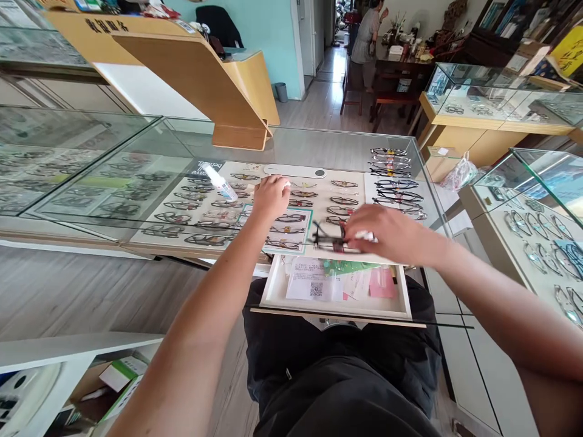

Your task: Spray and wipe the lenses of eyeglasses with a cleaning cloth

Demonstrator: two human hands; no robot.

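Note:
My right hand (380,233) grips a dark pair of eyeglasses (334,241) over the front edge of the glass counter, blurred by motion. A bit of white tissue or cloth (364,235) shows between its fingers. Further forward, my left hand (272,195) is closed above the counter, and a small white bit peeks out at its fingertips; what it holds is mostly hidden. Left of that hand, a white spray bottle (220,183) is tilted on the glass. Under the glass lie rows of eyeglasses (344,201), with more on a white sheet (395,183) at the right.
An open drawer (268,291) with papers and cards juts out at my lap. A wooden stand (239,135) rises at the counter's back. Other glass cases (496,200) stand at the right. A person (365,36) stands near a dark table in the background.

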